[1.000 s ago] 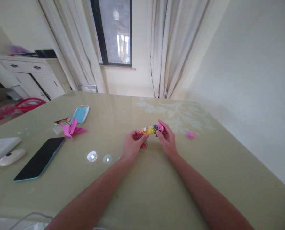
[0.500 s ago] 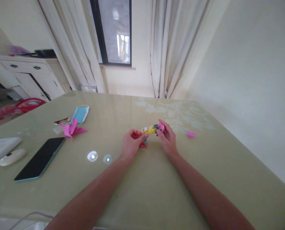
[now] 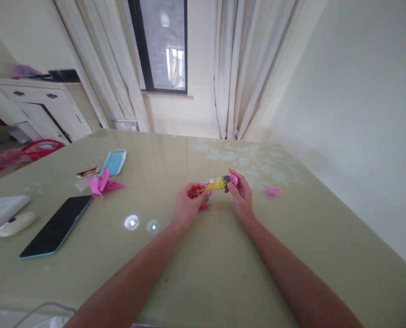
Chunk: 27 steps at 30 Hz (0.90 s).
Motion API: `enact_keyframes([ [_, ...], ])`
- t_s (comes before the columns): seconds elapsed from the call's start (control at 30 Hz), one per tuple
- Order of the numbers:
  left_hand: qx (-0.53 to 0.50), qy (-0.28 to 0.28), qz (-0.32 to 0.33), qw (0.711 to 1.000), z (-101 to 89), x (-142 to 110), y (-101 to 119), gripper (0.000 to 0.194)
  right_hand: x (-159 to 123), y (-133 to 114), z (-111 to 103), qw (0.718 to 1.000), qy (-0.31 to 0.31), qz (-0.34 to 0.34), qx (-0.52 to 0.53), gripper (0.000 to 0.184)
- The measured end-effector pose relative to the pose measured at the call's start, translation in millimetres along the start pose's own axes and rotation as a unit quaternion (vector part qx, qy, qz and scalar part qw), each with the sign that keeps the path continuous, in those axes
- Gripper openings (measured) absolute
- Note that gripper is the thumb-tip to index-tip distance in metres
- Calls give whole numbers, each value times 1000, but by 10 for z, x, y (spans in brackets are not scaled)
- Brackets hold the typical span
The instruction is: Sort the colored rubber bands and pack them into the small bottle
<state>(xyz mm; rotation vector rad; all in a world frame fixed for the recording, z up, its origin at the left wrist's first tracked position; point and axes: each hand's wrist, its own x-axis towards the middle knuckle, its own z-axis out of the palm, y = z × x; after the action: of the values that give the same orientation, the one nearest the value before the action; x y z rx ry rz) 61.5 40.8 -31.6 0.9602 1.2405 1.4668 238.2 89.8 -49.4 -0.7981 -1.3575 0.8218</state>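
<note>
A clear tube (image 3: 216, 183) is held slightly tilted above the table, its right end higher. Inside it show yellow, black and pink strands that look like small rubber bands. My right hand (image 3: 243, 196) is closed on the pink right end, thumb below and fingers behind. Closed around the left end, my left hand (image 3: 188, 203) has red bands between its fingers and the tube. A small bunch of red and blue bands (image 3: 204, 206) shows just under my left thumb. The tube's left mouth is partly hidden by that hand.
On the left of the table (image 3: 209, 273) lie a phone (image 3: 56, 227), a white mouse-shaped case (image 3: 17, 224), pink folded paper (image 3: 103, 183), a wrapper (image 3: 87, 172) and a blue face mask (image 3: 114, 162). A small pink scrap (image 3: 272, 192) lies to the right.
My right hand and the pink end of the tube have shifted slightly right. More clear tube shows near my left hand, and red bands now lie inside its left end.
</note>
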Motion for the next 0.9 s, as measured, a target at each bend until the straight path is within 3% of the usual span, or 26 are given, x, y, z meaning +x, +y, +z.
enact_keyframes([
  [0.17, -13, -25, 3, 1000, 11, -22, 7, 52, -18, -25, 3, 1000, -15, -7, -17, 46],
  [0.37, 11, -109, 56, 992, 60, -42, -2, 40, -70, -79, 21, 998, -63, -5, -14, 53],
  [0.7, -7, -46, 0, 999, 59, -56, 43, 43, -59, -50, 31, 999, -46, 12, -2, 54],
  [0.9, -1, 13, 13, 1000, 61, -67, 47, 38, -55, -46, 29, 999, -42, 9, -7, 52],
])
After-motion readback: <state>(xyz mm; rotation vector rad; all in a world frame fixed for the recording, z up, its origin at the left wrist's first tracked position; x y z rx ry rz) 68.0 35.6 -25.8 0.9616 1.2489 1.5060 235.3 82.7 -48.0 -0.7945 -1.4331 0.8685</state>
